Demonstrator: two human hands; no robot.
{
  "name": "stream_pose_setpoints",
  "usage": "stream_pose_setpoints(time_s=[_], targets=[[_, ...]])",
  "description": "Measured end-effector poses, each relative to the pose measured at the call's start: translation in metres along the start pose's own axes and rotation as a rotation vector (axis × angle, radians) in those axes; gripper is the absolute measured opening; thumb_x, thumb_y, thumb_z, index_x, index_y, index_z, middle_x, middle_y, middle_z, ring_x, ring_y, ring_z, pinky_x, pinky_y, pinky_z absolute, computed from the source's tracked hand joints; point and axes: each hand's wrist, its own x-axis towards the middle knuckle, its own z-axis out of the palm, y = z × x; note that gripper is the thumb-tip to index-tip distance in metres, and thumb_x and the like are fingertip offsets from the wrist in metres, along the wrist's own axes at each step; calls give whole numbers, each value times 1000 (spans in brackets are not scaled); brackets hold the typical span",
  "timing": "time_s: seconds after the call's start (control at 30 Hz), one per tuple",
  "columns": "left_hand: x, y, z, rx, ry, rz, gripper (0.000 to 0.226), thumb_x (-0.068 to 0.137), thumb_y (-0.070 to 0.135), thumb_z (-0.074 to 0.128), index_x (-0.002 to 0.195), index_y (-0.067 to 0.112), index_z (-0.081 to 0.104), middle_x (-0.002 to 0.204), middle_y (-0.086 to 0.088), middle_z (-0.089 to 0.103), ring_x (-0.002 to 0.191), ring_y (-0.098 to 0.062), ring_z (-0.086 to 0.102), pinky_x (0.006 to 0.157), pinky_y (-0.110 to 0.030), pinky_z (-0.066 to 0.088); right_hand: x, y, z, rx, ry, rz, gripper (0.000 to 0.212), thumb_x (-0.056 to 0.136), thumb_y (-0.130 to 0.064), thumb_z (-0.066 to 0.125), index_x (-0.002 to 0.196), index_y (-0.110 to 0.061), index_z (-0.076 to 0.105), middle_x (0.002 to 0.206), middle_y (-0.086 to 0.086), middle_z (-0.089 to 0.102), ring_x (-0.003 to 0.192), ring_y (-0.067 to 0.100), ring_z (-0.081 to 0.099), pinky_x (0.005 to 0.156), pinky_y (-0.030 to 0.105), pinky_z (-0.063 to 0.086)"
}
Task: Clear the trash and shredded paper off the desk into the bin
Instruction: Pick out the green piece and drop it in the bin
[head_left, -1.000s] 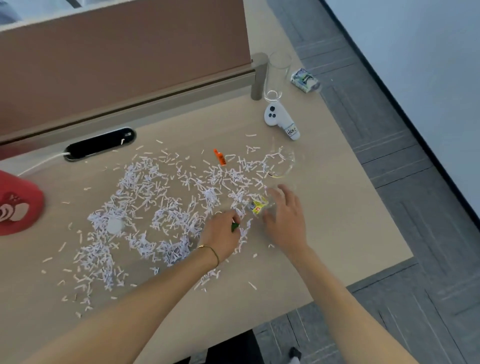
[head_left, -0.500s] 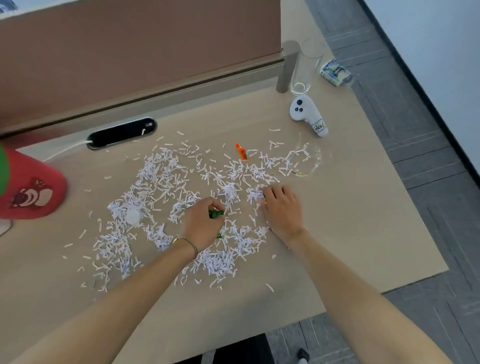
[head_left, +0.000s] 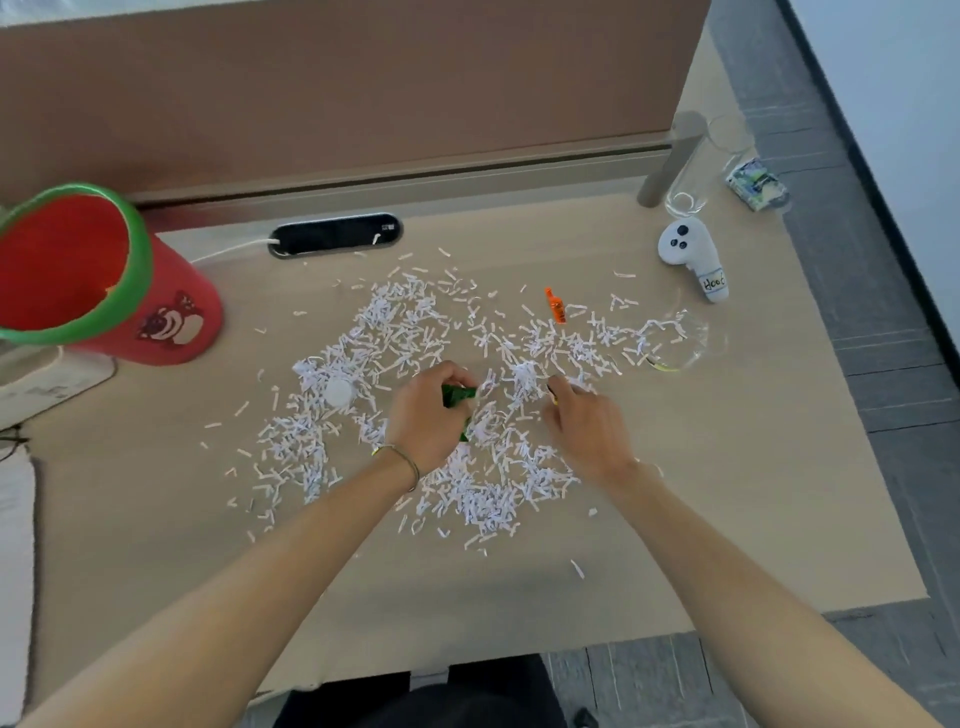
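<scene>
White shredded paper (head_left: 415, 338) lies scattered over the middle of the wooden desk (head_left: 727, 493). My left hand (head_left: 426, 415) rests in the pile, closed around a crumpled green wrapper (head_left: 457, 396). My right hand (head_left: 587, 423) is beside it, fingers curled on shreds and a small yellow-marked scrap that is mostly hidden. A red bin with a green rim (head_left: 78, 270) stands at the far left, its mouth tilted toward me. A small orange piece (head_left: 556, 305) and a white round cap (head_left: 337, 391) lie among the shreds. A clear plastic wrapper (head_left: 685, 348) sits at the pile's right end.
A white controller (head_left: 691, 254) and a clear glass (head_left: 701, 171) stand at the back right, with a small packet (head_left: 756, 184) beyond. A brown partition (head_left: 337, 88) and a black cable slot (head_left: 335, 235) run along the back. A white box (head_left: 47, 379) sits under the bin.
The view has swung left, bringing the red bin's mouth into sight. My right hand has closed over the yellow scrap and both hands have drawn closer together in the shreds.
</scene>
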Motion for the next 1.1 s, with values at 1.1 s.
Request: stream_pose_setpoints(time_s=[1.1], targets=[[22,-130,-343,24,571,178,20,82,6,70,96,21,71,93,5,70,88,-13,61,77,-24,49,122,-390,-50,244,178,-463,25,102,-21,46,79,-14,42,52,-6,39,45,19,42,45,35,23]])
